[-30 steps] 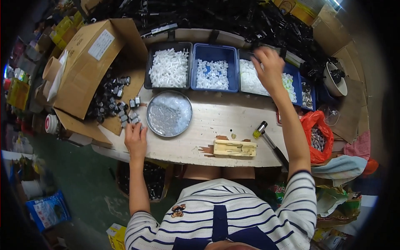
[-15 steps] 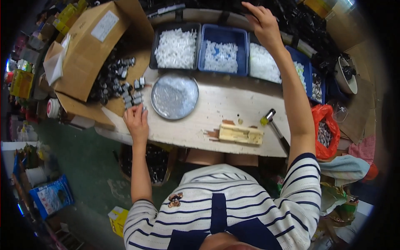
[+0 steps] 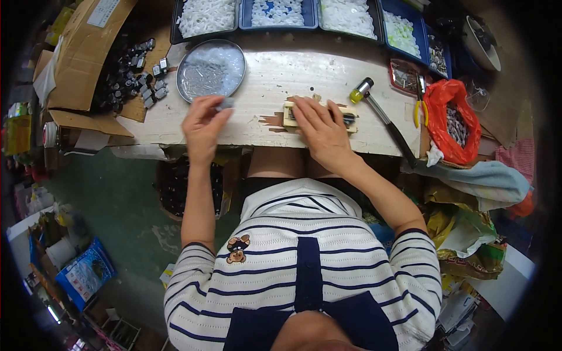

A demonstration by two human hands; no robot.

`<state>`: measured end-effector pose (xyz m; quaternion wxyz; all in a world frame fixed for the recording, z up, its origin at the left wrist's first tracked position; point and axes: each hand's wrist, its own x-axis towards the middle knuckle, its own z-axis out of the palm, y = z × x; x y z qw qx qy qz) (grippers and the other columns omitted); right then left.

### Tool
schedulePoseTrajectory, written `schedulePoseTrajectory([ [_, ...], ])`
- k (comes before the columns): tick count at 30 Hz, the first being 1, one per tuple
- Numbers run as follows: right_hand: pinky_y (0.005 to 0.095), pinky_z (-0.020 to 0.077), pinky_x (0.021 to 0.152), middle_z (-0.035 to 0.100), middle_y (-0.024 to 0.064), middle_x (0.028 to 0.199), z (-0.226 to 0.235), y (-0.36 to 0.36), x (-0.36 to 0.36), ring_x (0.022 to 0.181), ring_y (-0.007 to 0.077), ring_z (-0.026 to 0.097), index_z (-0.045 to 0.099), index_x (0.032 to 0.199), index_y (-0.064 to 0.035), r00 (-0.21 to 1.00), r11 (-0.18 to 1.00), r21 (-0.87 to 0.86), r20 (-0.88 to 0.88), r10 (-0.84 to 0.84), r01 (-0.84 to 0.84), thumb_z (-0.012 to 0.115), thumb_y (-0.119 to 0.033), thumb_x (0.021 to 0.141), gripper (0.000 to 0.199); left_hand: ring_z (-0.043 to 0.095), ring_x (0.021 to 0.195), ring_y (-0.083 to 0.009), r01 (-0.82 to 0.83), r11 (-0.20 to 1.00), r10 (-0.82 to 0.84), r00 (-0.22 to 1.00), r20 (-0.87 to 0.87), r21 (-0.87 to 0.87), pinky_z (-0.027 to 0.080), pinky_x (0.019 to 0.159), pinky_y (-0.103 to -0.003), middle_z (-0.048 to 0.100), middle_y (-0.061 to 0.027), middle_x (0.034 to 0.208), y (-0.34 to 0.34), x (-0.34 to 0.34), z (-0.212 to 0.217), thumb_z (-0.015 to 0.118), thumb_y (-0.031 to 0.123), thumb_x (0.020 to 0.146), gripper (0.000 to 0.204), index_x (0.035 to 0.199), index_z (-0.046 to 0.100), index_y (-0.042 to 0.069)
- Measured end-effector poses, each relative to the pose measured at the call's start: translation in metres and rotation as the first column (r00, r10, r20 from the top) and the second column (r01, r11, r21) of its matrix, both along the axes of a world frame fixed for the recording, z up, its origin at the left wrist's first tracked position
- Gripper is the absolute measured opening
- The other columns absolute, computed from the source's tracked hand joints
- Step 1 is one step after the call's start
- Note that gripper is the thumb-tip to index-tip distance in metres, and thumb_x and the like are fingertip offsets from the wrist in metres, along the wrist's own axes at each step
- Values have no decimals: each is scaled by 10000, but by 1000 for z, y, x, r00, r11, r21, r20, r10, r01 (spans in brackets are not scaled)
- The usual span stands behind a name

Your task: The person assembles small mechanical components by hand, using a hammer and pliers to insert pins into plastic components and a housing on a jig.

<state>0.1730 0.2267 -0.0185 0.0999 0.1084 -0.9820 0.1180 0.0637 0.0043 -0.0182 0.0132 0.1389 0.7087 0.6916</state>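
Observation:
My left hand (image 3: 202, 126) hovers over the near edge of the pale worktable (image 3: 275, 82), pinching a small grey part (image 3: 225, 103) between thumb and fingers, just below a round metal dish (image 3: 211, 70) of small silvery pieces. My right hand (image 3: 319, 128) rests on a small wooden jig block (image 3: 319, 115) at the table's middle front, fingers spread over it and hiding most of its top. A small hammer (image 3: 374, 105) with a yellow-and-black head lies just right of the block.
Several blue and black bins (image 3: 278, 13) of white plastic parts line the table's far edge. An open cardboard box (image 3: 88, 47) spills dark metal parts (image 3: 132, 73) at left. A red bag (image 3: 451, 117) and pliers (image 3: 418, 102) sit at right. Green floor lies below left.
My right hand came back from the far bins and now lies on the wooden block. My left hand lifted off the table edge and holds a small grey part. The view tilted down.

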Motion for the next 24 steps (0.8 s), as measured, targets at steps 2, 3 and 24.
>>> schedulePoseTrajectory([
  [2, 444, 206, 1010, 398, 98, 1303, -1, -3, -2, 1217, 223, 343, 430, 1220, -3, 997, 994, 83, -23, 77, -74, 502, -119, 800, 442, 495, 682, -67, 99, 994, -101, 994, -39, -43, 414, 616, -182, 552, -22, 884, 21, 7, 3, 671, -32, 689, 231, 915, 625, -10],
  [3, 447, 184, 1018, 383, 92, 1318, -1, -2, 0, 1230, 218, 327, 420, 1226, -5, 997, 993, 91, -3, 74, -74, 488, -126, 826, 424, 501, 655, -71, 194, 978, -200, 977, -72, -82, 417, 598, -184, 560, -28, 859, 29, 7, 4, 674, -28, 677, 229, 901, 631, -5],
  [24, 318, 378, 803, 590, 91, 934, 2, 19, -10, 884, 244, 504, 587, 968, -26, 995, 585, -811, -41, -94, 22, 478, -116, 864, 175, 475, 599, -32, 444, 896, -414, 835, 363, 0, 394, 476, -164, 472, 20, 789, 79, 8, -8, 674, 43, 741, 110, 820, 598, 43],
])
